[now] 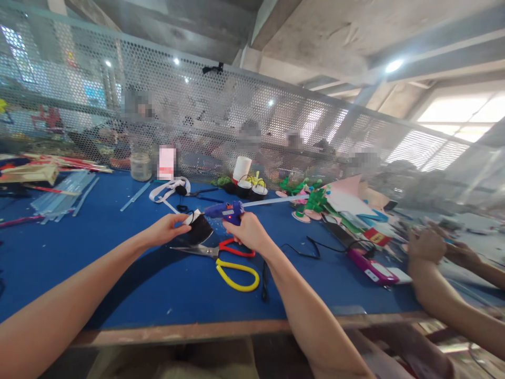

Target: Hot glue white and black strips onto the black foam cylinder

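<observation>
My right hand [248, 231] grips a blue hot glue gun [225, 211] with a clear glue stick [272, 200] poking out its back toward the right. Its nozzle points left at a small black piece with a white strip [198, 227], which my left hand [166, 229] pinches at its left edge. Both hands hover just above the blue table [118, 273]. Under them lie scissors [229, 259] with one red and one yellow handle.
Clear glue sticks [65, 197] lie far left, white ribbon [168, 190] and a jar [141, 166] behind. Green and pink foam pieces [315, 202] and a pink device [373, 268] sit right. A co-worker's hands [430, 245] work at right. A perforated metal screen [236, 116] backs the table.
</observation>
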Demonstrator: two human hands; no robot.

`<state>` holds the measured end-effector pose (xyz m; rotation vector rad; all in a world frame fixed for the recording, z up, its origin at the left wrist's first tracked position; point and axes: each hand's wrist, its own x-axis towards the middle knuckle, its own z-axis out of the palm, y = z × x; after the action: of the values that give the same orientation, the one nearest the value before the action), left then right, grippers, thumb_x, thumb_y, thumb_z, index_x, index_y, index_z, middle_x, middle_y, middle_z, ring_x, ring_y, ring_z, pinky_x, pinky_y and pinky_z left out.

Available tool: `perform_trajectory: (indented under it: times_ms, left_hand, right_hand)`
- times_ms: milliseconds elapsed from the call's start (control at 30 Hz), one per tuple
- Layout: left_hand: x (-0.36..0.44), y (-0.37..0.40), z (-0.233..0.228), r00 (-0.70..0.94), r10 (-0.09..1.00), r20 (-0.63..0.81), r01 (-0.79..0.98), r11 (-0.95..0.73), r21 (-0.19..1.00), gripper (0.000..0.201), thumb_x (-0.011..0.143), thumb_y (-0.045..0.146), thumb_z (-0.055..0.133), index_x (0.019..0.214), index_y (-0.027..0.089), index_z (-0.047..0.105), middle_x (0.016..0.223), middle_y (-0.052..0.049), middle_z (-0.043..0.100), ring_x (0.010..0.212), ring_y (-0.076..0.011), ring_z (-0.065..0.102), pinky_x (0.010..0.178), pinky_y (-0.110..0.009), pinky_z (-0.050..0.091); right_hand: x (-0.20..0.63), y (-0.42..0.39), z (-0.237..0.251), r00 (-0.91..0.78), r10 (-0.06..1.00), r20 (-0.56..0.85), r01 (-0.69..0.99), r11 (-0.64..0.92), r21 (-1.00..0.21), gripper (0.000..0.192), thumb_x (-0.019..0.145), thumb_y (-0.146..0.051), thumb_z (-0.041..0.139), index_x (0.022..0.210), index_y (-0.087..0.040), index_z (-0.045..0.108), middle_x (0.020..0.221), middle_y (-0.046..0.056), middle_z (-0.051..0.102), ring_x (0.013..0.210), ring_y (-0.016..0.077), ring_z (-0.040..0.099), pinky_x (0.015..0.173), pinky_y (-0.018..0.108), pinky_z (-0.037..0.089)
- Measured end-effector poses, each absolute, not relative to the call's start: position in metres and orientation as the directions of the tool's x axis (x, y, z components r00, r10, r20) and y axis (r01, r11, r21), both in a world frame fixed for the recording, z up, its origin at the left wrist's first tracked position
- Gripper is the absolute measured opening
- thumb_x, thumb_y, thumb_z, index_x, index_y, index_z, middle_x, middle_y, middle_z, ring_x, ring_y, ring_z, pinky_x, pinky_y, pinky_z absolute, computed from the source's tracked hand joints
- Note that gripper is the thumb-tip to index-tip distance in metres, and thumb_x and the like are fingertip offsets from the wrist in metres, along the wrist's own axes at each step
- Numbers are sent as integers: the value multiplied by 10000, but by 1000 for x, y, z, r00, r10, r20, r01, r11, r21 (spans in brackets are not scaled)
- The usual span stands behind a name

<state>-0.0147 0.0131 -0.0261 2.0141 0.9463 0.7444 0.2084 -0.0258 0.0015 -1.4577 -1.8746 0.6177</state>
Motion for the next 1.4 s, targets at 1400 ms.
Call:
perform_trajectory:
  times_ms: [1400]
  left_hand:
    - [-14,12,-25,555,815,169,462,-471,751,363,734,404,453,902,113,590,925,-60,636,874,-214,544,825,-319,390]
  right_hand:
    - [208,-26,3,-172,973,153,548,224,-806,219,673,-277,511,490,-164,472,322,-55,422,292,66,403,332,172,334]
